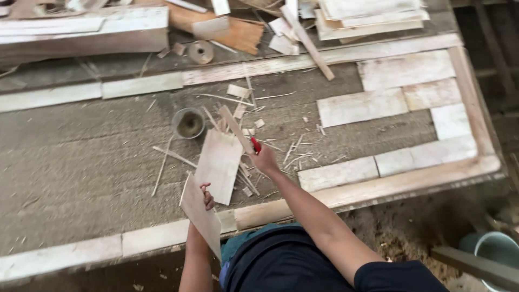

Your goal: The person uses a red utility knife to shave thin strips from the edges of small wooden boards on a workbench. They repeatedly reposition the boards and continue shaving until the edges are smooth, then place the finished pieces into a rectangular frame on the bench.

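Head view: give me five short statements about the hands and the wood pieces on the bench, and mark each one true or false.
1. The left hand holds a thin wooden board. True.
2. The right hand holds a red-handled tool. True.
3. The small round tin sits on the floor. False: it stands on the workbench.
4. Both hands are empty. False: each grips something.
5. A flat wooden sheet lies on the bench between the hands. True.

workbench [81, 173] | on it: tin cup [188, 123], thin board [219, 165], wood slivers [294, 151]
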